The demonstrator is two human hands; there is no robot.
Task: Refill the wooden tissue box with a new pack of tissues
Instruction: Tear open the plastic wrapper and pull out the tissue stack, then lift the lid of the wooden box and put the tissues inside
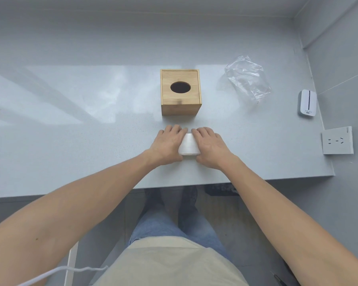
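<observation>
A cube-shaped wooden tissue box [181, 92] stands upright on the grey counter [70, 131], its lid on and the dark oval opening facing up. In front of it, closer to me, lies a white stack of tissues [189, 145]. My left hand [166, 143] presses against the stack's left side and my right hand [210, 145] against its right side, fingers curled over the far edge. Both hands rest on the counter with the stack squeezed between them. A crumpled clear plastic wrapper [247, 79] lies to the right of the box.
A small white device [307, 103] lies near the counter's right edge. A white wall socket [337, 140] sits on the right wall. The counter's front edge [194, 181] runs just behind my wrists. A white cable [56, 272] hangs at the lower left.
</observation>
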